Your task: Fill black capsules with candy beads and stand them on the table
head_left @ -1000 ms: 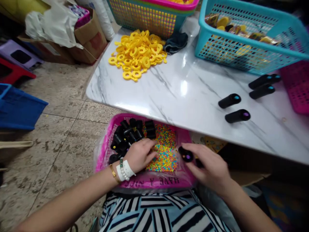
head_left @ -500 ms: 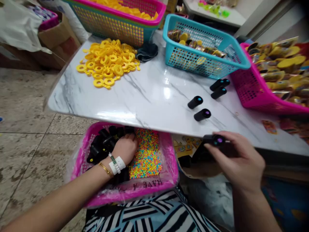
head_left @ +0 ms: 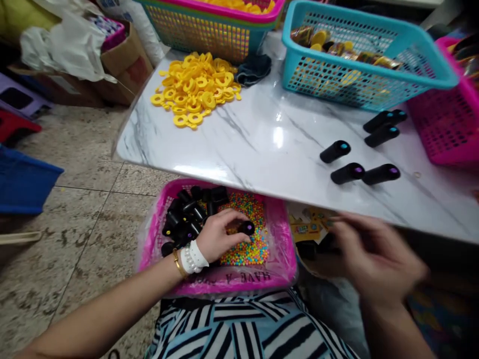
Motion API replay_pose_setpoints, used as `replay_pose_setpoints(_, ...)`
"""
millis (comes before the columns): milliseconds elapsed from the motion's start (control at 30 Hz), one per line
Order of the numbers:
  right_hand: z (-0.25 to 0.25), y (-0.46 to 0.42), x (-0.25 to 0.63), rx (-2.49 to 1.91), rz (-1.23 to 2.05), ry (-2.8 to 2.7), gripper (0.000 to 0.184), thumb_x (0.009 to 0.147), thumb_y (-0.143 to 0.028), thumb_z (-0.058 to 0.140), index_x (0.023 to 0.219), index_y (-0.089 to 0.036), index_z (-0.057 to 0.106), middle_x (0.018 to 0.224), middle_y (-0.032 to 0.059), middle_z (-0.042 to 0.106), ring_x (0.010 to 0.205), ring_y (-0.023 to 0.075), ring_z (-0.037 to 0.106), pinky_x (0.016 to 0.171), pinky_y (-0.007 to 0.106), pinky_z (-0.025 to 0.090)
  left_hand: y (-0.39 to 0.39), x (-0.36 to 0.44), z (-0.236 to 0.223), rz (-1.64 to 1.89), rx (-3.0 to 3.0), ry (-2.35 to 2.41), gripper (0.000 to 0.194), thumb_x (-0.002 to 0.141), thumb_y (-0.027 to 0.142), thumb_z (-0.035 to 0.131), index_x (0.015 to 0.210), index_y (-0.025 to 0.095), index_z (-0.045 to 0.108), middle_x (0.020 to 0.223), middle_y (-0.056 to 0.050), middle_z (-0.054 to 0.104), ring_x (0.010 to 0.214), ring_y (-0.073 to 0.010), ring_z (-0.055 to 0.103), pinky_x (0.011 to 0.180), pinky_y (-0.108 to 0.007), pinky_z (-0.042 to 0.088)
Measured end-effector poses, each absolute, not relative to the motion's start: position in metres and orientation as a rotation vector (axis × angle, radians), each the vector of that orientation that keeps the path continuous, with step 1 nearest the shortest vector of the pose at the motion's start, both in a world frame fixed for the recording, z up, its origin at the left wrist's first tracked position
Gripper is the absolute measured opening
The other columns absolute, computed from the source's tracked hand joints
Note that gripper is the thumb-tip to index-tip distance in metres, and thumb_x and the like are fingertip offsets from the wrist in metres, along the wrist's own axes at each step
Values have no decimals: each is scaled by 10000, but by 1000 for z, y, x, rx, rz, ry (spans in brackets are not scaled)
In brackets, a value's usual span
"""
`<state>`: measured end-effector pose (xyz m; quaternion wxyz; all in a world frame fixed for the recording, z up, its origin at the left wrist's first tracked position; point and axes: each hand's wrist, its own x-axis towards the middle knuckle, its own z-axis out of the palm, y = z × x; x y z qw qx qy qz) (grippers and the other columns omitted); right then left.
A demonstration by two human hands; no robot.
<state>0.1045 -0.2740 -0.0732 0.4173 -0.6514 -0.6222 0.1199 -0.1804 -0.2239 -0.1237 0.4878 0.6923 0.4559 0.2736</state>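
Note:
My left hand (head_left: 220, 234) is over the pink basket (head_left: 290, 264) in my lap, its thumb and fingers closed round a short black cylinder (head_left: 247, 228) with a purple dot on its end. Under it lie many small multicoloured balls (head_left: 258, 249), and more black cylinders (head_left: 179, 219) fill the basket's left side. Blurred by motion, my right hand (head_left: 381, 259) hovers just off the table's front edge; I see nothing in it, but its fingers are smeared. Nearest to it on the table lies a black cylinder (head_left: 381, 174) with a purple dot, beside another purple-dotted cylinder (head_left: 348, 173).
On the marble-patterned table (head_left: 254, 154) lie a heap of yellow ring pieces (head_left: 202, 89), a dark cloth (head_left: 253, 70) and several more black cylinders. A blue basket (head_left: 337, 82) and a pink basket (head_left: 437, 124) stand behind. Below the table edge is an open box (head_left: 322, 264).
The cylinder from my right hand now lies on the table, and that hand has come away from it. My left hand has lifted a black cylinder above the balls. The view has shifted left.

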Motion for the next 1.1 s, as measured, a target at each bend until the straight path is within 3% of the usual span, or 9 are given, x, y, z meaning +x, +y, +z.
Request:
replay_pose_setpoints(133,-101,-268,33,-1403,1086,-1767,387,847,-203,620,1234,-220,608,1152,73,689,844,163,713,733,299,610,-229,-176,-127,702,1369,1034,342,718,315,788,1000,156,677,824,-12,655,748,-136,591,713,-273,499)
replay_pose_setpoints(233,-122,-246,16,-1370,1111,-1836,315,831,-175,605,1140,-218,649,1030,51,719,741,136,704,698,276,590,-226,-181,-132,674,1279,1057,347,707,277,779,1009,136,679,837,-22,660,735,-136,611,699,-271,515)
replay_pose_setpoints(333,-134,-230,13,-1302,1092,-2031,372,781,-121,610,1141,-206,648,1015,63,723,860,181,698,790,329,565,-221,-189,-134,627,1421,1157,216,723,219,748,926,153,716,881,-37,682,784,-154,644,760,-296,527)
replay_pose_setpoints(433,-142,-227,6,-1305,1269,-2108,339,747,-136,656,1079,-207,673,995,55,734,903,215,688,820,361,546,-220,-191,-137,561,1566,1229,96,718,155,729,815,160,727,793,-24,681,767,-159,641,772,-303,516)
replay_pose_setpoints(600,-148,-230,-4,-1488,1573,-1428,582,685,-272,768,1220,-215,547,1031,57,713,874,197,694,780,332,561,-225,-190,-146,659,1336,1207,154,728,167,718,877,158,682,813,-9,697,759,-141,653,734,-267,524)
replay_pose_setpoints(700,-148,-228,-1,-1511,1524,-1381,524,671,-306,780,1135,-196,563,1038,77,701,894,210,689,804,350,557,-225,-191,-146,684,1274,1180,120,767,199,693,873,154,660,790,-7,697,729,-132,653,710,-258,528)
replay_pose_setpoints(833,-142,-223,4,-1441,1094,-2096,314,805,-184,634,1117,-211,599,1111,92,660,1027,234,641,895,383,518,-212,-200,-138,698,1817,1285,95,836,243,644,856,158,683,832,-42,689,803,-173,623,798,-336,505)
replay_pose_setpoints(967,-138,-222,1,-1343,665,-2917,409,857,-29,459,1235,-162,539,1113,134,623,934,229,639,768,332,528,-196,-211,-139,528,2288,1436,201,864,264,599,990,126,676,999,-126,668,1004,-266,562,912,-434,453)
replay_pose_setpoints(1100,-140,-224,-6,-1185,551,-3225,222,896,-60,464,1059,-136,594,960,116,633,869,234,618,718,320,515,-193,-210,-146,200,2401,1555,275,846,258,605,1048,78,654,973,-167,652,963,-295,551,865,-443,444)
